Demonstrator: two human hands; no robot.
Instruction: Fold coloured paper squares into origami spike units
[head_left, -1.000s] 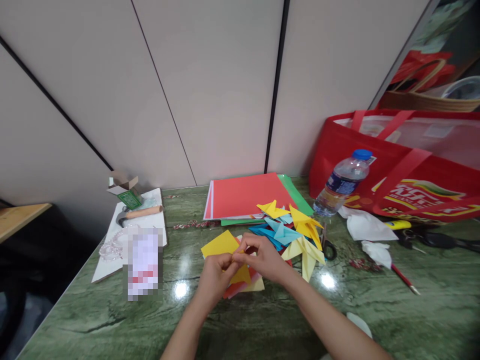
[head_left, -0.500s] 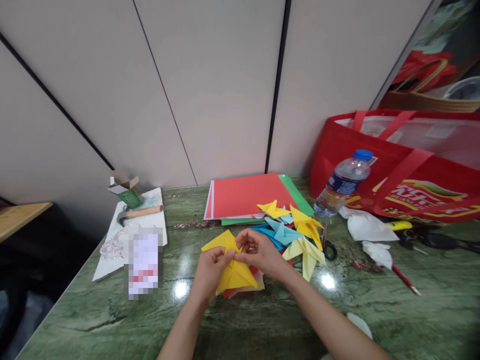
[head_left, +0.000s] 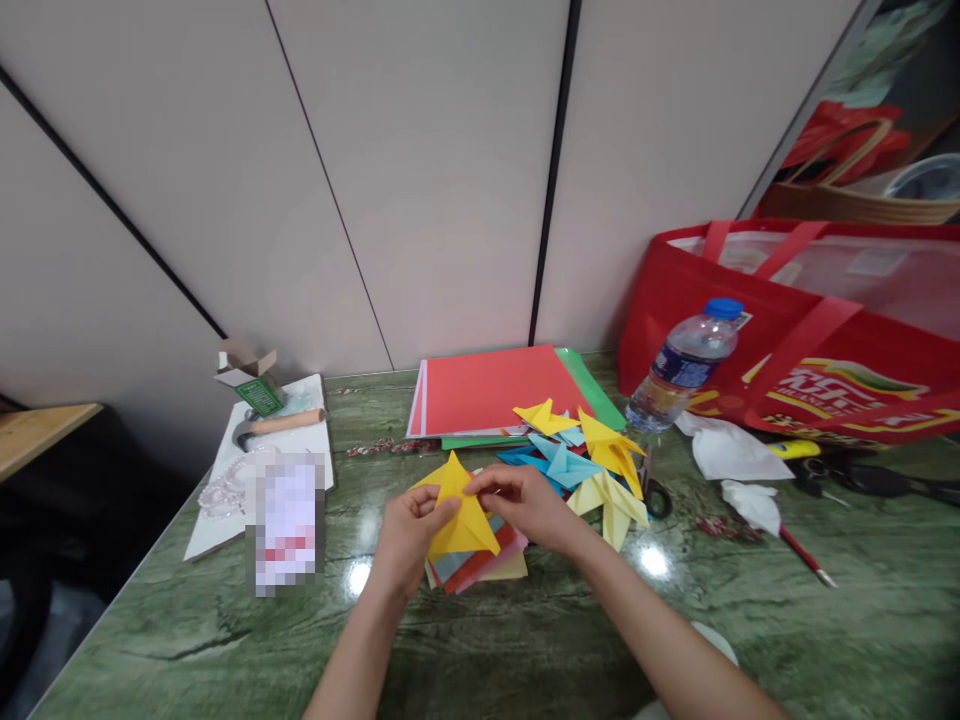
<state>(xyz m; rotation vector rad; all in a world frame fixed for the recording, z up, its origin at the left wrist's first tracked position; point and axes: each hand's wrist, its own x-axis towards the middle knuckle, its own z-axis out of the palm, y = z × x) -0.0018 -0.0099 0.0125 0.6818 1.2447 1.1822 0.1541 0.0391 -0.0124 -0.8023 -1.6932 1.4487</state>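
Observation:
A partly folded yellow origami paper [head_left: 463, 530] is held between both hands, with a pointed tip at the top and a wide lower edge. My left hand [head_left: 409, 530] pinches its left side between thumb and fingers. At the right edge, my right hand [head_left: 525, 500] pinches the paper with thumb and forefinger. Beneath it lies a small stack of coloured paper squares [head_left: 510, 565], in pink, orange, grey and cream. Just beyond my right hand sit several folded paper pieces in yellow, blue and cream, among them a cream folded piece [head_left: 611, 505].
Red and green paper sheets [head_left: 487, 395] lie by the wall. To the right are scissors [head_left: 658, 497], a water bottle [head_left: 686, 365], a red bag [head_left: 750, 330], crumpled tissue and a red pencil [head_left: 806, 555]. At left, a white board [head_left: 214, 535] carries a green box [head_left: 259, 393] and a wooden-handled tool [head_left: 285, 424].
The yellow paper has gone from a wider, spread shape to a narrower, pointed one. My hands have moved slightly apart, and more of the coloured stack below shows.

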